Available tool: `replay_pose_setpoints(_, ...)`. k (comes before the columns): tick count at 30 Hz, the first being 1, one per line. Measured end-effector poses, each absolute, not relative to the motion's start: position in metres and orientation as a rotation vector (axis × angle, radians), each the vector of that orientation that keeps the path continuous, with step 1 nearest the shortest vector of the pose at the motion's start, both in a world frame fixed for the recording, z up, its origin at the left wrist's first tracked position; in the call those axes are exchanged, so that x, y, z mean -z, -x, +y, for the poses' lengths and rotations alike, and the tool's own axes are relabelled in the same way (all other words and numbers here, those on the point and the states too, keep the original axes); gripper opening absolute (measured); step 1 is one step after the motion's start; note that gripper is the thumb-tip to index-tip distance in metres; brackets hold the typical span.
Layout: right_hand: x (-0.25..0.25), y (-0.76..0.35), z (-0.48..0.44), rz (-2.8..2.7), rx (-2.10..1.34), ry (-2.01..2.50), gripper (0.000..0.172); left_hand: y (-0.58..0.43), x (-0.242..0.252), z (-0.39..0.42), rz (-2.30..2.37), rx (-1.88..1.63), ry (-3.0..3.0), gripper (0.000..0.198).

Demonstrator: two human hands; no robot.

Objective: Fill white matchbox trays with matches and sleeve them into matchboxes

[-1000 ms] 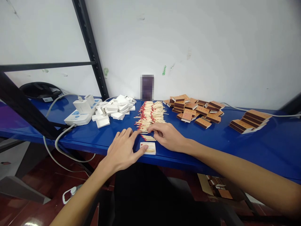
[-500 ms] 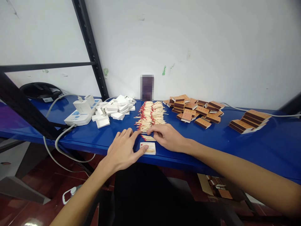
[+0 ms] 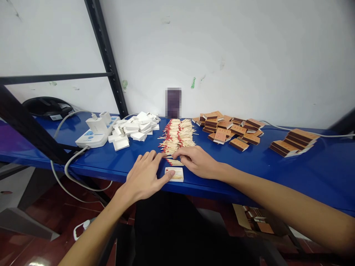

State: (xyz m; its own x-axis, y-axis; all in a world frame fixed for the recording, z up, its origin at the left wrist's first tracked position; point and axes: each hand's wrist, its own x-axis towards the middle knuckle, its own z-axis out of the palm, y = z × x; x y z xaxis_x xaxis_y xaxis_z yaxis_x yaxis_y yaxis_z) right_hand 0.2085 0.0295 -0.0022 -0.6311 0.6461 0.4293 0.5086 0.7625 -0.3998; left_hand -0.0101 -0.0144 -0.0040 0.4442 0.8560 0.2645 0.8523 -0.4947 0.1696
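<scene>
A dense pile of wooden matches (image 3: 180,135) with red heads lies at the middle of the blue shelf. In front of it is a small loose row of matches (image 3: 175,162). My left hand (image 3: 145,175) is spread open. Its index fingertip touches the left side of the pile's near edge, and its thumb rests over the white matchbox tray (image 3: 179,170), which holds a few matches. Facing it from the right is my right hand (image 3: 198,160), index finger reaching to the matches and thumb apart below it. The right hand's other fingers are curled and partly hidden.
White trays (image 3: 135,127) are heaped to the left, beside a power strip (image 3: 93,138) with cords. Brown matchbox sleeves (image 3: 230,129) lie on the right, with stacked matchboxes (image 3: 294,143) farther right. A black frame post (image 3: 108,55) stands at left. Below is a carton (image 3: 241,218).
Almost nothing differs. Both hands keep their places at the near edge of the match pile, and the left thumb stays over the tray.
</scene>
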Motion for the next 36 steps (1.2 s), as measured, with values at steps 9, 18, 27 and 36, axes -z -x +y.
replay_pose_setpoints(9, 0.002, -0.208, 0.028, -2.404, -0.317, 0.881, 0.026, 0.010, 0.008, -0.015, 1.654, -0.603, -2.660, 0.051)
replay_pose_setpoints(18, 0.002, -0.208, 0.028, -2.422, -0.325, 0.887, 0.026, 0.012, 0.008, -0.016, 1.615, -0.638, -2.672, 0.052)
replay_pose_setpoints(27, -0.006, -0.213, 0.029, -2.455, -0.341, 0.818, 0.026, 0.014, 0.007, -0.018, 1.544, -0.623, -2.703, 0.051)
replay_pose_setpoints(36, -0.010, -0.218, 0.031, -2.554, -0.399, 0.783, 0.021, 0.020, 0.003, -0.020, 1.351, -0.549, -2.699, 0.054)
